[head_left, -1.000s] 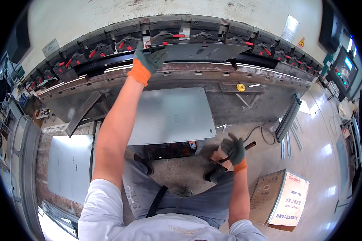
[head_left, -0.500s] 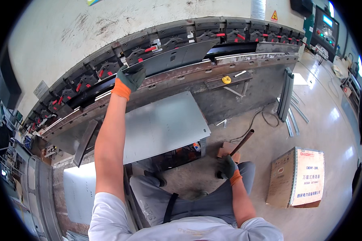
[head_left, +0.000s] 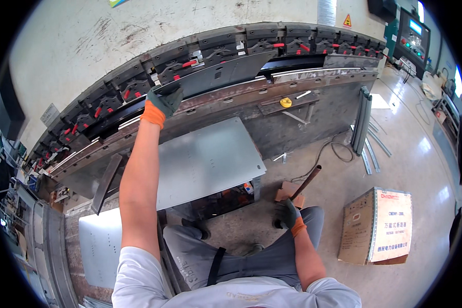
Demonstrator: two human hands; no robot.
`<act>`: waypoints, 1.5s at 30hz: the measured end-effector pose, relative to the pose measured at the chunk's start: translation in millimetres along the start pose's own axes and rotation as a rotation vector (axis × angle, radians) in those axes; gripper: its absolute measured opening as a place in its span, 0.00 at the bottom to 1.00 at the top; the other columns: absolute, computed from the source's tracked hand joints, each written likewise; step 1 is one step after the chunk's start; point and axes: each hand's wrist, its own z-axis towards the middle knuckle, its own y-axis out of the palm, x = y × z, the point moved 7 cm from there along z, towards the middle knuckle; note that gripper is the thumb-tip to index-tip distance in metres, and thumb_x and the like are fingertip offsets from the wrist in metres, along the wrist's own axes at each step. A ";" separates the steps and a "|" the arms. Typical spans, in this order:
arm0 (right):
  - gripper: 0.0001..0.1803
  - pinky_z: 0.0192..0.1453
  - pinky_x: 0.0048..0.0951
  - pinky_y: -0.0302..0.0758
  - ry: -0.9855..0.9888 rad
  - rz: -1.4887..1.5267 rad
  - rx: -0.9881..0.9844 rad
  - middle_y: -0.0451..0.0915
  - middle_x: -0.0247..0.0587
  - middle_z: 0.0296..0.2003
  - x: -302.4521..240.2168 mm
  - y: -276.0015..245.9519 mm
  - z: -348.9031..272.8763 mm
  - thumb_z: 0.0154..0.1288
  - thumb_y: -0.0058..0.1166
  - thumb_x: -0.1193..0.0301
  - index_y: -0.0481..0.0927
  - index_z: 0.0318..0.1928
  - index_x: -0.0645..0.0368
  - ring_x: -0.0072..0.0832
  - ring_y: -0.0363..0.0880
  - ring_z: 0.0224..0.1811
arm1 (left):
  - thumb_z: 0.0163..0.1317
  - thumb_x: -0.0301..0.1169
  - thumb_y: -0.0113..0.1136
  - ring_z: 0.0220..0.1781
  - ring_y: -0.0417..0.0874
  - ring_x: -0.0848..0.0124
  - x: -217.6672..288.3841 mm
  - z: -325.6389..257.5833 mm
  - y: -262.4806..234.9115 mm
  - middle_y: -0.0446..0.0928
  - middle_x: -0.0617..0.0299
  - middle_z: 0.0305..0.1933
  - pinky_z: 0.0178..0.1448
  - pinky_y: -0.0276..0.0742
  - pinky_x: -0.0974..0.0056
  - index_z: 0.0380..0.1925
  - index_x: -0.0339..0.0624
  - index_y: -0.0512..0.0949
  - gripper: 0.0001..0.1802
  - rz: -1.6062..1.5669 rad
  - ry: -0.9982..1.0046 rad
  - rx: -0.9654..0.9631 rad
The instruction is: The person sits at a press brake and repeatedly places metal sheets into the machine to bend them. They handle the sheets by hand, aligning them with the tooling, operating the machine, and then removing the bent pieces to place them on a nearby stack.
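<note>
My left hand [head_left: 164, 104], in a dark glove with an orange cuff, is closed on the near left end of a grey sheet metal panel [head_left: 205, 80]. That panel has small cut-outs and sits tilted in the press brake, between the clamped upper tooling [head_left: 218, 53] with red levers and the lower bed [head_left: 203, 100]. Down by my right knee, my gloved right hand [head_left: 289, 214] is closed around the lower end of a brown pipe [head_left: 306, 183]. The pipe slants up and away, above a brown block [head_left: 286, 192] on the floor.
Flat grey sheets [head_left: 210, 159] lie on a low stand before me. A small shelf [head_left: 287, 104] on the machine carries a yellow tape measure [head_left: 286, 102]. Grey metal strips [head_left: 360, 123] lean at its right end. A cardboard box [head_left: 374, 226] stands right; a control panel [head_left: 413, 38] is far right.
</note>
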 end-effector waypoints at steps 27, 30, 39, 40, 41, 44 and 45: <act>0.20 0.57 0.44 0.79 -0.526 -0.188 -0.078 0.81 0.44 0.51 -44.3 70.2 -12.8 0.78 0.46 0.63 0.75 0.61 0.61 0.37 0.82 0.53 | 0.63 0.32 0.53 0.61 0.79 0.43 -114.7 -71.9 -15.0 0.77 0.39 0.57 0.66 0.79 0.43 0.52 0.29 0.74 0.21 0.045 0.121 -0.170; 0.19 0.57 0.39 0.79 -0.431 0.023 -0.248 0.80 0.38 0.52 -90.8 231.6 -77.0 0.79 0.44 0.66 0.74 0.63 0.62 0.29 0.79 0.56 | 0.67 0.36 0.54 0.52 0.85 0.55 -210.0 -121.5 -10.9 0.81 0.56 0.44 0.52 0.85 0.51 0.49 0.40 0.75 0.15 -0.002 -0.015 -0.048; 0.24 0.46 0.42 0.85 -0.684 0.077 0.021 0.81 0.43 0.51 -106.2 199.9 -26.5 0.65 0.64 0.70 0.74 0.60 0.58 0.36 0.83 0.48 | 0.64 0.62 0.58 0.63 0.78 0.56 -260.2 -97.2 -57.3 0.77 0.52 0.62 0.68 0.74 0.48 0.61 0.42 0.74 0.38 -0.010 -0.117 0.014; 0.22 0.43 0.40 0.86 -0.727 -0.044 0.024 0.82 0.42 0.49 -107.3 186.7 -19.1 0.65 0.63 0.72 0.76 0.58 0.58 0.36 0.84 0.45 | 0.64 0.62 0.58 0.63 0.79 0.57 -248.3 -96.5 -66.3 0.77 0.53 0.61 0.67 0.75 0.49 0.61 0.43 0.74 0.38 0.026 -0.086 0.046; 0.21 0.42 0.39 0.86 -0.731 -0.046 -0.007 0.82 0.42 0.49 -108.4 186.3 -22.0 0.65 0.63 0.72 0.76 0.58 0.58 0.36 0.84 0.45 | 0.64 0.62 0.57 0.62 0.79 0.58 -241.7 -99.2 -74.3 0.78 0.53 0.60 0.67 0.75 0.49 0.61 0.43 0.74 0.37 0.064 -0.066 0.078; 0.19 0.41 0.37 0.85 -0.682 -0.058 -0.132 0.83 0.42 0.47 -114.8 207.0 -35.0 0.66 0.62 0.72 0.77 0.56 0.61 0.35 0.85 0.43 | 0.66 0.59 0.57 0.59 0.81 0.60 -223.9 -131.3 -99.1 0.80 0.56 0.56 0.63 0.78 0.50 0.60 0.44 0.75 0.34 -0.054 0.026 0.146; 0.18 0.41 0.36 0.85 -0.625 -0.075 -0.185 0.83 0.41 0.45 -117.0 211.2 -33.8 0.66 0.61 0.72 0.77 0.55 0.62 0.34 0.85 0.42 | 0.66 0.58 0.57 0.57 0.82 0.61 -214.9 -141.0 -115.5 0.81 0.56 0.54 0.61 0.80 0.51 0.59 0.44 0.75 0.33 -0.008 0.055 0.134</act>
